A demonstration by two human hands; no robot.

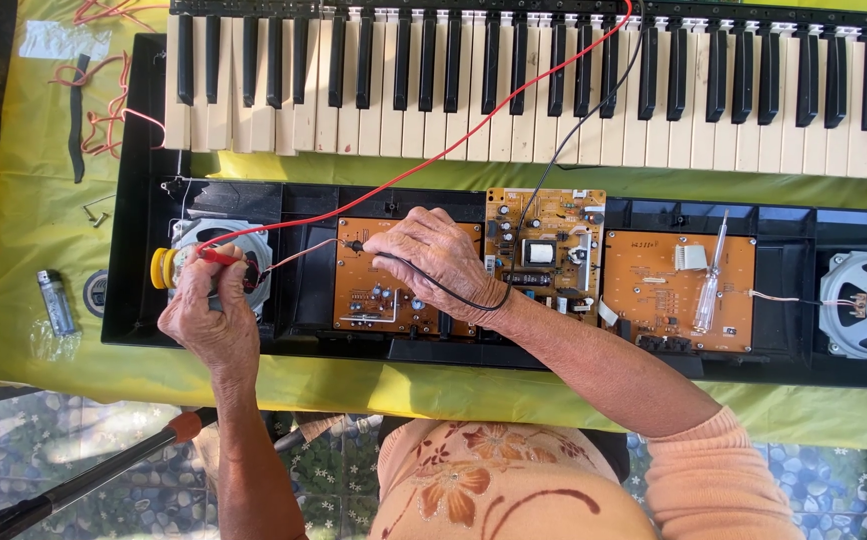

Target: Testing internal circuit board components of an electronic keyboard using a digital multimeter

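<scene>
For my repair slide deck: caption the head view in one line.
Left hand holds a red probe at the left speaker; right hand presses a black probe onto an orange circuit board.

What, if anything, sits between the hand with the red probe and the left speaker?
Nothing visible does. The left hand holds the red probe right over the left speaker, its tip already at it.

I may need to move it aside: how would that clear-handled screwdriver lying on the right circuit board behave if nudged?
The screwdriver looks slim and round, so it would probably roll. It seems light and rigid. Its metal tip rests on the orange circuit board, so sliding might scratch it.
</scene>
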